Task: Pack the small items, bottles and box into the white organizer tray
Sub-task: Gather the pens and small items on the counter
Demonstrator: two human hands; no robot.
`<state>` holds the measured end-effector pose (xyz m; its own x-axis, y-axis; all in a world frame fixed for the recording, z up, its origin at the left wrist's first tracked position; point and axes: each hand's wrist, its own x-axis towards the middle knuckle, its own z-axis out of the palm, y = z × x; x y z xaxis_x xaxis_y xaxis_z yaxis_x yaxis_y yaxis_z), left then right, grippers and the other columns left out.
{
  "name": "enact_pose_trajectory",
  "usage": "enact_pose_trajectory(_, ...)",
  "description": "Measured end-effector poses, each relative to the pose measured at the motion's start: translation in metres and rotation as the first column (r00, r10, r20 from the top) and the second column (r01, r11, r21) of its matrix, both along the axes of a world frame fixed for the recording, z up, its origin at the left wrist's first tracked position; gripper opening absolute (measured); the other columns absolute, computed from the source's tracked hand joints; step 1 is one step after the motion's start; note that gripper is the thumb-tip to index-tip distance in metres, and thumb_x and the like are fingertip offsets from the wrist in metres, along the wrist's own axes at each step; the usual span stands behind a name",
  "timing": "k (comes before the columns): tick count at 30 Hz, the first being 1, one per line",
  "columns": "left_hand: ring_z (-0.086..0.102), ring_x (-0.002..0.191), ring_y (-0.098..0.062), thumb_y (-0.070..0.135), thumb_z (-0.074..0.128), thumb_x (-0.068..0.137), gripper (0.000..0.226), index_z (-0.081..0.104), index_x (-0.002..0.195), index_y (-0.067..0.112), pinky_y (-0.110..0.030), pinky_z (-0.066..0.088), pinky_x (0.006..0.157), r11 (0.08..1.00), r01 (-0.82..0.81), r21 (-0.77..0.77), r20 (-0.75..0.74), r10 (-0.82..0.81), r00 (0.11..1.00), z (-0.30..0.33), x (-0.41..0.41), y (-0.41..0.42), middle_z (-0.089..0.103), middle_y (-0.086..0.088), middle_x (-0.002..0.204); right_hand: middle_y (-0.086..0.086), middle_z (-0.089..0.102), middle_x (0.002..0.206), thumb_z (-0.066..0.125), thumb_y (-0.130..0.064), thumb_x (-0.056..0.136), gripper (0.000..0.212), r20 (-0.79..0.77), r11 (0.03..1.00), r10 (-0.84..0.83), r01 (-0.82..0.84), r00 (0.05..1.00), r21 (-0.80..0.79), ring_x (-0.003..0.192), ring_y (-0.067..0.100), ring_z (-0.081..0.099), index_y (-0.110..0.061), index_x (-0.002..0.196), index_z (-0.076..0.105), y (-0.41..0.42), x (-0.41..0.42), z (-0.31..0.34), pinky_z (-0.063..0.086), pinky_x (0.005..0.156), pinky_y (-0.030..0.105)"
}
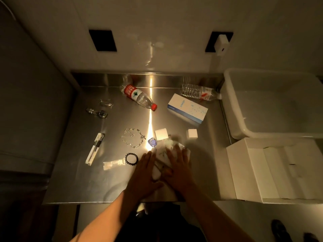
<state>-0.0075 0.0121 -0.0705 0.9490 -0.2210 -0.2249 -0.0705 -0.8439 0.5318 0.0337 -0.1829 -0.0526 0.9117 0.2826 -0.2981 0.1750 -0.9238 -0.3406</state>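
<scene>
Both hands press on a crumpled white packet [165,151] near the steel table's front edge: my left hand [146,173] on its left side, my right hand [178,165] flat over its right. A red-labelled bottle [138,96] and a clear bottle [199,92] lie on their sides at the back. The white and blue box [187,109] lies between them. Two small white cubes [160,134] [192,133] and a blue dispenser [152,142] sit just beyond my fingers. The white organizer tray [248,172] with dividers stands at the right front.
A watch [97,112], a clear clip [106,102], pens [95,148], a chain necklace [132,140], a black bead bracelet [131,158] and a small sachet [112,164] lie on the table's left half. A translucent tub [234,112] stands at the back right.
</scene>
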Motion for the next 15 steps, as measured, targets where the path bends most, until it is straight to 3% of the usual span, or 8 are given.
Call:
enact_pose_trajectory(2, 0.002, 0.156, -0.028, 0.058, 0.079, 0.071, 0.123, 0.011, 0.16, 0.006, -0.045, 0.014, 0.126, 0.997, -0.049, -0.056, 0.0, 0.049, 0.999, 0.0, -0.002, 0.002, 0.006, -0.011, 0.168, 0.006, -0.02, 0.166, 0.033, -0.072, 0.079, 0.094, -0.005, 1.0, 0.015, -0.015, 1.0, 0.004, 0.15, 0.043, -0.02, -0.042, 0.157, -0.009, 0.009, 0.002, 0.0, 0.011, 0.119, 0.066)
enact_pose_trajectory(5, 0.012, 0.155, -0.03, 0.049, 0.087, 0.068, 0.123, 0.018, 0.158, 0.001, -0.045, 0.019, 0.124, 0.987, -0.096, -0.128, 0.05, 0.103, 0.993, 0.006, 0.0, 0.002, 0.017, -0.015, 0.165, 0.006, -0.022, 0.165, 0.028, -0.07, 0.08, 0.094, -0.024, 0.999, 0.025, -0.025, 0.999, -0.023, 0.146, 0.04, -0.027, -0.036, 0.159, -0.01, 0.014, 0.006, -0.001, 0.012, 0.118, 0.067)
enact_pose_trajectory(8, 0.031, 0.147, -0.031, 0.054, 0.086, 0.069, 0.112, 0.035, 0.151, -0.001, -0.044, 0.027, 0.12, 0.976, -0.133, -0.171, 0.185, 0.165, 0.969, 0.019, 0.005, 0.004, 0.034, -0.013, 0.158, 0.004, -0.02, 0.166, 0.044, -0.07, 0.085, 0.095, -0.009, 0.999, 0.04, -0.04, 0.999, 0.009, 0.149, 0.038, -0.023, -0.04, 0.158, -0.009, 0.011, 0.007, 0.001, 0.015, 0.118, 0.066)
enact_pose_trajectory(10, 0.044, 0.135, -0.029, 0.061, 0.085, 0.064, 0.106, 0.041, 0.147, 0.011, -0.05, 0.04, 0.108, 0.973, -0.161, -0.166, 0.212, 0.195, 0.958, 0.029, 0.012, 0.018, 0.042, -0.005, 0.15, 0.0, -0.018, 0.167, 0.055, -0.074, 0.082, 0.099, -0.001, 0.997, 0.038, -0.038, 0.999, 0.06, 0.152, 0.037, -0.013, -0.045, 0.157, -0.003, 0.006, 0.012, 0.007, 0.016, 0.117, 0.065)
enact_pose_trajectory(13, 0.028, 0.149, -0.023, 0.071, 0.078, 0.059, 0.116, 0.023, 0.155, 0.034, -0.053, 0.035, 0.114, 0.964, -0.264, 0.011, 0.233, 0.255, 0.939, 0.038, 0.015, 0.054, 0.028, 0.005, 0.16, -0.001, -0.014, 0.168, 0.051, -0.084, 0.076, 0.1, 0.094, 0.992, 0.071, -0.08, 0.993, 0.098, 0.153, 0.038, -0.002, -0.048, 0.156, 0.004, 0.002, 0.025, 0.02, 0.018, 0.114, 0.065)
enact_pose_trajectory(15, 0.016, 0.154, -0.022, 0.079, 0.068, 0.066, 0.113, 0.015, 0.158, 0.041, -0.057, 0.026, 0.119, 0.928, -0.363, 0.082, 0.238, 0.336, 0.911, 0.037, 0.013, 0.084, 0.02, 0.007, 0.165, 0.009, 0.007, 0.168, 0.047, -0.089, 0.071, 0.104, 0.193, 0.987, 0.078, -0.104, 0.978, 0.123, 0.151, 0.042, 0.012, -0.038, 0.157, 0.02, 0.006, 0.04, 0.03, 0.028, 0.111, 0.065)
